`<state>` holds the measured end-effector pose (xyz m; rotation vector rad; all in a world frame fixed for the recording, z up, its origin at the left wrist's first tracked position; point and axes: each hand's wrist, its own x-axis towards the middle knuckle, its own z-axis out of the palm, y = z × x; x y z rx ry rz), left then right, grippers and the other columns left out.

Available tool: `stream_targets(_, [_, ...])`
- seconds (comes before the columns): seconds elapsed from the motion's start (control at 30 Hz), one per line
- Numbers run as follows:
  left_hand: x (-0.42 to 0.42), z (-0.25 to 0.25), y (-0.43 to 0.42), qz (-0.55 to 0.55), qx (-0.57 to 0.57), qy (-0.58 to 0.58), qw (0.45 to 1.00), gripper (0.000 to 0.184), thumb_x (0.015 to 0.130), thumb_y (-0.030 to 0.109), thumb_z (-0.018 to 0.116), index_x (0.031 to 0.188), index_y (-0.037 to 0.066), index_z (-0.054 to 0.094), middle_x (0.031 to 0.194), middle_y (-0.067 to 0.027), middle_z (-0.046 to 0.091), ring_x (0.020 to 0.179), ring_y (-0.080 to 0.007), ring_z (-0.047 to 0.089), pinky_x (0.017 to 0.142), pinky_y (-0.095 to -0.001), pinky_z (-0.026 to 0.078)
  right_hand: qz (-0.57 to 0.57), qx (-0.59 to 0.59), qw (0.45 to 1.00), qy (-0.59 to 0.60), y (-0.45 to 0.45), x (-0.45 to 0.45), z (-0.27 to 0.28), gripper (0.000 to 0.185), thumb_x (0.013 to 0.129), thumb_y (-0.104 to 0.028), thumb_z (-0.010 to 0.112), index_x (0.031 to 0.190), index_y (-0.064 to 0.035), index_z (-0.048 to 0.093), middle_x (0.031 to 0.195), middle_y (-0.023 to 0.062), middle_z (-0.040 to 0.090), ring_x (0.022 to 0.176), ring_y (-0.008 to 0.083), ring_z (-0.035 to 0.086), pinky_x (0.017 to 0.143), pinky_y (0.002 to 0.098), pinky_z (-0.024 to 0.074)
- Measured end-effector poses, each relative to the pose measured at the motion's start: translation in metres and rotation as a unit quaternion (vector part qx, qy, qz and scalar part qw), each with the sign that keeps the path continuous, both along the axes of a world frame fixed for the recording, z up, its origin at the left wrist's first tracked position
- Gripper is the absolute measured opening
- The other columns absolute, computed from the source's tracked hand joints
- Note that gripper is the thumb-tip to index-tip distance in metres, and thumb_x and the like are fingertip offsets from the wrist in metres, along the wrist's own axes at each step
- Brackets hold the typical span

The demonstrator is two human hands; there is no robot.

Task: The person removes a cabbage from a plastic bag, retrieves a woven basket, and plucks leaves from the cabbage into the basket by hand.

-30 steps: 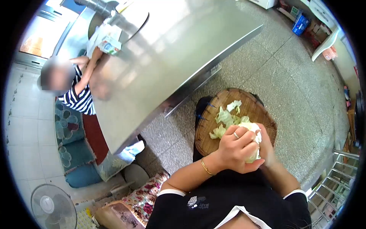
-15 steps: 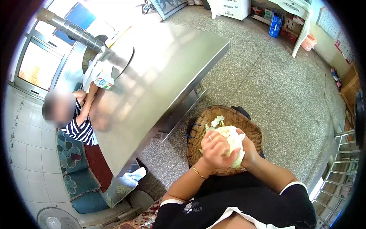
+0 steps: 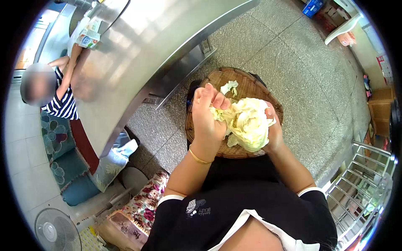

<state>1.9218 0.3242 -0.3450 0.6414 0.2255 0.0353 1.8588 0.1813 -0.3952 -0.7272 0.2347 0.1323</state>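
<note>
A pale yellow-green cabbage head [image 3: 250,125] is in my right hand [image 3: 273,127], which cups its right side. My left hand [image 3: 211,111], with a gold bracelet at the wrist, is closed on a torn cabbage leaf [image 3: 218,113] at the left side of the head. Below both hands a round woven basket [image 3: 201,85] rests over my lap. One loose leaf piece [image 3: 229,87] lies in it near the far side, and another shows under the head.
A large metal table [image 3: 125,62] stands at the left, its edge close to the basket. A person [image 3: 63,92] in a striped shirt leans on its far side by a carton [image 3: 88,38]. A fan [image 3: 56,230] and a metal rack [image 3: 360,184] stand low at either side.
My left hand has moved left from the top of the cabbage, with a leaf in its fingers. The head now shows more fully in my right hand. The camera view has shifted.
</note>
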Motion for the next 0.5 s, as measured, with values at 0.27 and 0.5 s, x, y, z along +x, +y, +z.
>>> stream_targets(0.27, [-0.008, -0.032, 0.048, -0.239, -0.229, 0.143, 0.933, 0.016, 0.096, 0.017, 0.048, 0.082, 0.009, 0.049, 0.075, -0.0033, 0.053, 0.068, -0.0148, 0.052, 0.063, -0.0287, 0.046, 0.016, -0.096, 0.995, 0.022, -0.051, -0.008, -0.017, 0.04, 0.095, -0.031, 0.05, 0.123, -0.0027, 0.044, 0.111, 0.0137, 0.059, 0.101, 0.0247, 0.061, 0.088, 0.0379, 0.0514])
stream_targets(0.5, [-0.016, -0.044, 0.053, -0.312, 0.032, 0.101, 0.944, 0.029, 0.092, 0.01, 0.041, 0.115, 0.0, 0.054, 0.112, -0.0108, 0.057, 0.105, -0.0215, 0.054, 0.097, -0.0353, 0.04, -0.004, -0.043, 0.999, -0.015, -0.062, -0.005, -0.011, 0.058, 0.09, -0.042, 0.053, 0.128, 0.0003, 0.04, 0.121, 0.0183, 0.053, 0.11, 0.0307, 0.056, 0.093, 0.0431, 0.0483])
